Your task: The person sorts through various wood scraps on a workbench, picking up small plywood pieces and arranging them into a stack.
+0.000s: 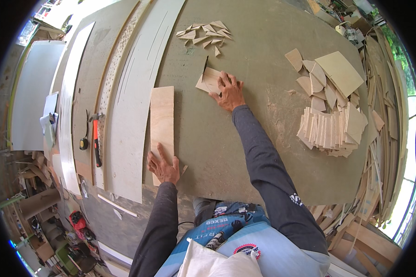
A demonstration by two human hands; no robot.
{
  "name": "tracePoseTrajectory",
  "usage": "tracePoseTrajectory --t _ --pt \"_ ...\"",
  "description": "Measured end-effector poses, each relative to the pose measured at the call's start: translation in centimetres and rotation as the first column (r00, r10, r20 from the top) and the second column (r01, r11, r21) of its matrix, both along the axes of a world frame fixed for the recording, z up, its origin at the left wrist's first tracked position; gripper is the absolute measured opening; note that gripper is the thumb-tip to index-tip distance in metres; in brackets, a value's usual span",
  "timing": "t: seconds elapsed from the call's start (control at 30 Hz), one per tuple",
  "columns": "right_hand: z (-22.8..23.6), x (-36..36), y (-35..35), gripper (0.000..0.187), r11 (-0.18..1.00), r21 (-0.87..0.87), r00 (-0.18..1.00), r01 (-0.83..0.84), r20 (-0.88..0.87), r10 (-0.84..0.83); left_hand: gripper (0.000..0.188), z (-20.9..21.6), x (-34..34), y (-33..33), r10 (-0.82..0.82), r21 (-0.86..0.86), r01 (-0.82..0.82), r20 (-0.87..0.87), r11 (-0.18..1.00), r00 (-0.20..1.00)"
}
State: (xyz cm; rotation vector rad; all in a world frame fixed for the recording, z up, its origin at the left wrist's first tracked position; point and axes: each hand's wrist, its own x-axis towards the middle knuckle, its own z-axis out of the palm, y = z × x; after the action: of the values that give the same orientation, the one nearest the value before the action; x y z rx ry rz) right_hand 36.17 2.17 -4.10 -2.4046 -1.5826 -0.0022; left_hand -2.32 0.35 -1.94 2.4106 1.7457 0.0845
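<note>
My left hand rests with fingers spread on the near end of a long plywood strip. The strip lies lengthwise beside a pale board. Farther off and to the right, my right hand grips a small plywood piece by its right side, fingers bent over it. A thin dark blade stands at the far edge of that piece. Beyond it lies a loose heap of small triangular plywood offcuts. A sliver of wood lies just right of my left hand.
On the right stand a row of stacked thin plywood pieces and scattered flat ones, with a square panel. Left are long pale boards, a hammer and a tape measure. Scrap wood crowds the table's right edge.
</note>
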Motion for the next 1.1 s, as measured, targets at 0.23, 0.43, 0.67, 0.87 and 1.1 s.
tracePoseTrajectory --t 0.23,0.43,0.67,0.87,1.1 --pt "0.5 0.8 0.7 0.073 0.999 -0.04 1.0 0.011 -0.006 -0.012 0.088 0.2 0.0 -0.1 -0.006 0.01 0.006 0.016 1.0 1.0" --pt "0.5 1.0 0.8 0.075 0.998 -0.053 0.999 0.03 -0.015 -0.031 0.089 0.5 0.3 -0.1 -0.013 -0.007 0.013 0.015 1.0 1.0" --pt "1.1 0.5 1.7 0.073 0.997 -0.058 0.997 0.053 -0.056 -0.056 0.089 0.6 -0.2 0.1 -0.012 -0.004 0.012 0.039 1.0 0.999" --pt "2.1 4.0 2.4 0.075 0.982 -0.114 0.983 0.152 -0.088 -0.162 0.09 0.3 0.5 0.0 -0.036 0.013 0.035 0.02 0.999 0.999" --pt "1.2 2.9 -1.5 0.078 0.997 -0.071 0.993 -0.037 -0.111 0.029 0.091 0.6 -0.1 -0.2 -0.008 -0.02 0.009 0.009 1.0 1.0"
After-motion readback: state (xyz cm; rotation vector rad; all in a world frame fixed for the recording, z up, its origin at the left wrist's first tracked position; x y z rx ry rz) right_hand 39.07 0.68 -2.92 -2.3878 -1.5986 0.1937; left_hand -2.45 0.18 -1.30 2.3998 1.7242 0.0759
